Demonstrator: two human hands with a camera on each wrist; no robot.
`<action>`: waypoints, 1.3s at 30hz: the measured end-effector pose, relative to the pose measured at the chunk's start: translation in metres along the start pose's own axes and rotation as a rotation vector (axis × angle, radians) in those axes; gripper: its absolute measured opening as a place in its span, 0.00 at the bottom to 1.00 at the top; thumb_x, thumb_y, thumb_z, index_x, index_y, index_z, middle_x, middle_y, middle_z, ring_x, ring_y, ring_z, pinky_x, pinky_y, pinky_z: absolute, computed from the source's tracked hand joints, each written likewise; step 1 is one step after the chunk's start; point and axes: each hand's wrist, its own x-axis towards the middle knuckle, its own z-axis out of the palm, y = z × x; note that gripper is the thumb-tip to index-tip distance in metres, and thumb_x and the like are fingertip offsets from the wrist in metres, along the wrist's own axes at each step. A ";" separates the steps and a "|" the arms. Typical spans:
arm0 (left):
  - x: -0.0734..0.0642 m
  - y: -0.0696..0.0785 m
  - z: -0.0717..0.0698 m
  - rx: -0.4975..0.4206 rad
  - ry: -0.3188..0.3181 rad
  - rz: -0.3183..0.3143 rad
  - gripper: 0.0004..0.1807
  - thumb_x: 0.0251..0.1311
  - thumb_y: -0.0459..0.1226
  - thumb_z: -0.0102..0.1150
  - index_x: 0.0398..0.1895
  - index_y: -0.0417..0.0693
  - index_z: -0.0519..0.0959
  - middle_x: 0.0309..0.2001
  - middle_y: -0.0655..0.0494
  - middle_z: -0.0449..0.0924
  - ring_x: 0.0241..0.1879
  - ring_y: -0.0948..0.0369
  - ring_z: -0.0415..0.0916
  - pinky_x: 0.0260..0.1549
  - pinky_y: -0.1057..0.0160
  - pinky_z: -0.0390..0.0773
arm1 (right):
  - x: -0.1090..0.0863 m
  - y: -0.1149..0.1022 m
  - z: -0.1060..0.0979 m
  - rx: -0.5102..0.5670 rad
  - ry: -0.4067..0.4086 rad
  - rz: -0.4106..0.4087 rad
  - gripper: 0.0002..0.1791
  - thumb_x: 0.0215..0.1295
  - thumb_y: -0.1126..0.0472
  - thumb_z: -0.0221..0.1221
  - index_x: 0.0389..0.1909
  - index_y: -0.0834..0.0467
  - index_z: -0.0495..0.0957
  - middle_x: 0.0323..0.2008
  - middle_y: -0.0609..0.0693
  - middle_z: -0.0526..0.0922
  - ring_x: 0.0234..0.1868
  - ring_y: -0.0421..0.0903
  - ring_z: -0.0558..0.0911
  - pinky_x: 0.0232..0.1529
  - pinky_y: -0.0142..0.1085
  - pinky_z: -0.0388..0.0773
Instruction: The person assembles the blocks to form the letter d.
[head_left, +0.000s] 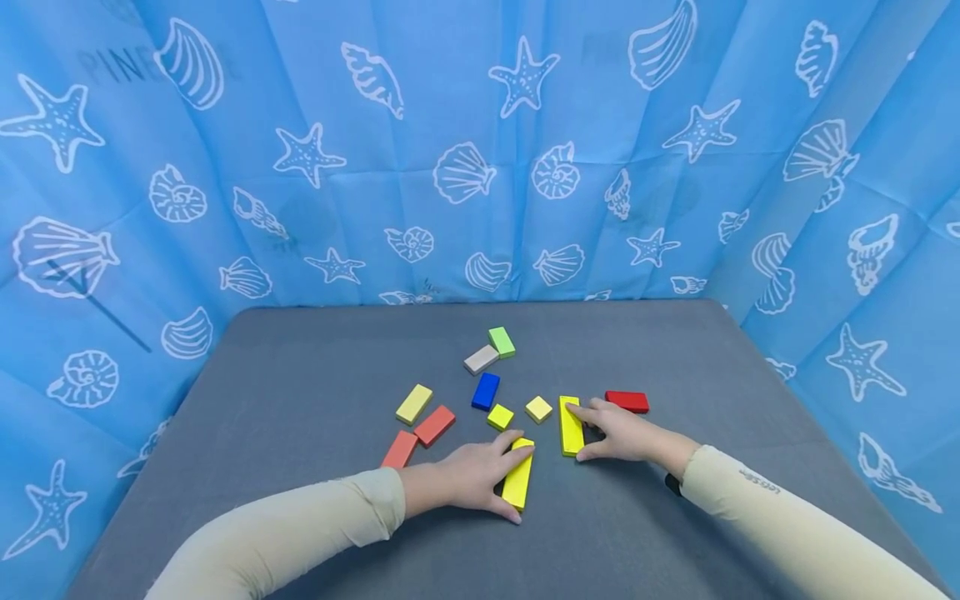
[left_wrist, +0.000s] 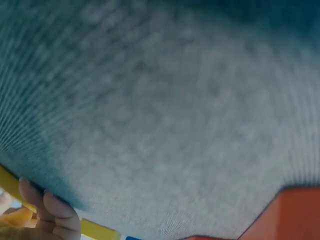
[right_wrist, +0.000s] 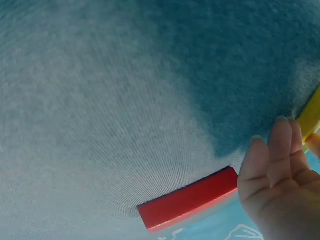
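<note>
In the head view my left hand (head_left: 474,477) grips a long bright-yellow block (head_left: 517,477), fingers at its far end and thumb by its near end. My right hand (head_left: 618,431) holds a second long yellow block (head_left: 571,427), its index finger over the top and the thumb near the close end. Both blocks lie lengthwise on the grey table, a gap between them. The left wrist view catches the fingers (left_wrist: 61,212) beside a yellow edge. In the right wrist view, curled fingers (right_wrist: 281,150) reach the other yellow block (right_wrist: 311,116).
A red block (head_left: 627,402) lies just beyond my right hand. Two small yellow blocks (head_left: 500,417) and a blue block (head_left: 486,391) sit between the hands, farther back. Coral blocks (head_left: 435,426) and a pale-yellow one (head_left: 414,404) are left; grey (head_left: 481,359) and green (head_left: 502,342) blocks lie behind.
</note>
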 end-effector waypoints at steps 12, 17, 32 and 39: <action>-0.014 -0.002 -0.010 0.073 -0.073 0.074 0.38 0.67 0.59 0.50 0.76 0.59 0.55 0.77 0.56 0.46 0.65 0.59 0.65 0.57 0.59 0.70 | 0.008 0.008 -0.003 0.092 0.001 0.005 0.42 0.60 0.48 0.66 0.70 0.64 0.63 0.32 0.49 0.67 0.33 0.44 0.68 0.31 0.34 0.65; -0.016 0.000 -0.008 0.133 -0.063 0.077 0.36 0.68 0.58 0.49 0.76 0.61 0.57 0.77 0.58 0.47 0.60 0.59 0.71 0.53 0.60 0.73 | 0.012 0.009 -0.004 0.123 0.002 0.023 0.41 0.63 0.48 0.64 0.71 0.64 0.61 0.29 0.48 0.67 0.31 0.44 0.68 0.29 0.34 0.64; 0.002 0.038 -0.001 0.190 -0.013 0.090 0.35 0.66 0.60 0.49 0.73 0.62 0.62 0.74 0.60 0.54 0.48 0.67 0.78 0.37 0.67 0.77 | 0.025 0.008 -0.004 0.122 -0.035 0.070 0.41 0.63 0.48 0.63 0.73 0.60 0.60 0.67 0.65 0.67 0.62 0.59 0.71 0.59 0.53 0.68; 0.022 0.055 0.006 0.230 0.031 0.043 0.35 0.65 0.62 0.48 0.72 0.62 0.64 0.74 0.61 0.56 0.44 0.68 0.79 0.32 0.69 0.77 | 0.028 0.005 -0.005 0.101 -0.044 0.070 0.41 0.63 0.46 0.64 0.73 0.56 0.61 0.66 0.63 0.68 0.61 0.59 0.72 0.59 0.54 0.69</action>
